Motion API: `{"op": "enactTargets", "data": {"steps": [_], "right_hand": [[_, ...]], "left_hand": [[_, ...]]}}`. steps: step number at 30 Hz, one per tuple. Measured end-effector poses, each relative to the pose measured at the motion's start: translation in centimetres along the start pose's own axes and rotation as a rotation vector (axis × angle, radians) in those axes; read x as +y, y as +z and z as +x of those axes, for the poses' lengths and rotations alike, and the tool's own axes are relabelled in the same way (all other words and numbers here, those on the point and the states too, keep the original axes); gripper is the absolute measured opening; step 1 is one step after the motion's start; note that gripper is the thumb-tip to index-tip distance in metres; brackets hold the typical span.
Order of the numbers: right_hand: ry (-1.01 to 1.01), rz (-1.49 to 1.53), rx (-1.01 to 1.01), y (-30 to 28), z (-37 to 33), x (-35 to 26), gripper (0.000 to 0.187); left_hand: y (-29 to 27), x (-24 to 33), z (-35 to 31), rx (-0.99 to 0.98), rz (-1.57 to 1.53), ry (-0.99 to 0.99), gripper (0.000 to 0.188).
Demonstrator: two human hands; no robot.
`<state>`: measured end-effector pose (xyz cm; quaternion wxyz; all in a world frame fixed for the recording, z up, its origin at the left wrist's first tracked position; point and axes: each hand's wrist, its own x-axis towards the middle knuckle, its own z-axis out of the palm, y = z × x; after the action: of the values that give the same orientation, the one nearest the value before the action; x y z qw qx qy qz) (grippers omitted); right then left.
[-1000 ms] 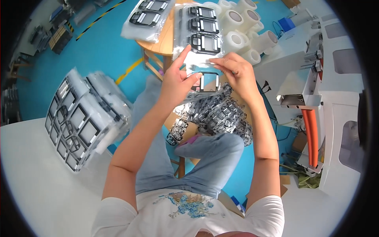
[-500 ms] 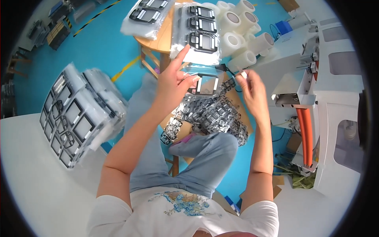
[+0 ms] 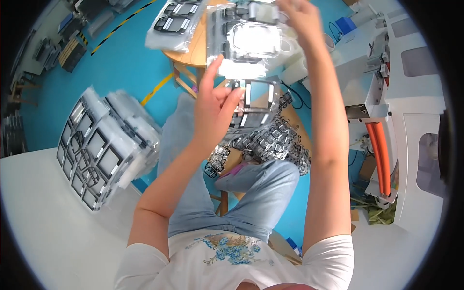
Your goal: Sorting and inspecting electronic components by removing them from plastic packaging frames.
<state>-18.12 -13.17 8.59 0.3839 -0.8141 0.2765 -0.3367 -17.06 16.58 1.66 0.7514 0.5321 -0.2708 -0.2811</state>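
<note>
My left hand (image 3: 214, 108) pinches a clear plastic sheet of black-framed panels (image 3: 259, 94) between thumb and fingers, its index finger stretched toward the far end. Over the far panels the plastic glares brightly and looks lifted. My right hand (image 3: 302, 17), somewhat blurred, reaches to the sheet's far right corner with curled fingers; what they hold cannot be made out. Beneath the sheet lies a heap of small dark framed pieces (image 3: 270, 140). The sheet's far part rests over a round wooden stool (image 3: 195, 55).
Bagged framed panels (image 3: 171, 24) sit on the stool's left side. A larger stack of wrapped panels (image 3: 96, 150) stands on the white table (image 3: 38, 208) at left. Clear film rolls (image 3: 295, 72) are beyond my right arm, and a white machine with orange tubes (image 3: 378, 157) stands at right.
My right hand has moved far forward, up to the sheet's far corner. The plastic there now shines and looks raised. My left hand stays on the sheet, and more of its near panels show.
</note>
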Motion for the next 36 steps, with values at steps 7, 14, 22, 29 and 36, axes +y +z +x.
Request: {"op": "enactTargets", "data": {"steps": [7, 14, 22, 29, 36], "right_hand": [[-0.115, -0.181, -0.052, 1.8, -7.4, -0.1, 0.029], [-0.338, -0.237, -0.331, 2.0, -14.6, -2.2, 0.016], [-0.660, -0.429, -0.344, 3.9, -14.4, -2.9, 0.038], [-0.241, -0.688, -0.178, -2.9, -19.0, -2.9, 0.011], [0.366, 0.284, -0.415, -1.8, -30.8, 1.8, 0.013]], "left_hand": [[-2.4, -3.0, 1.7, -0.079, -0.049, -0.054, 0.079], [-3.1, -2.9, 2.9, -0.108, -0.044, -0.174, 0.082], [-3.4, -2.2, 3.2, -0.187, -0.072, -0.262, 0.085], [-4.1, -1.2, 1.5, -0.218, 0.237, -0.185, 0.082], [-2.5, -2.3, -5.0, -0.371, 0.234, -0.287, 0.070]]}}
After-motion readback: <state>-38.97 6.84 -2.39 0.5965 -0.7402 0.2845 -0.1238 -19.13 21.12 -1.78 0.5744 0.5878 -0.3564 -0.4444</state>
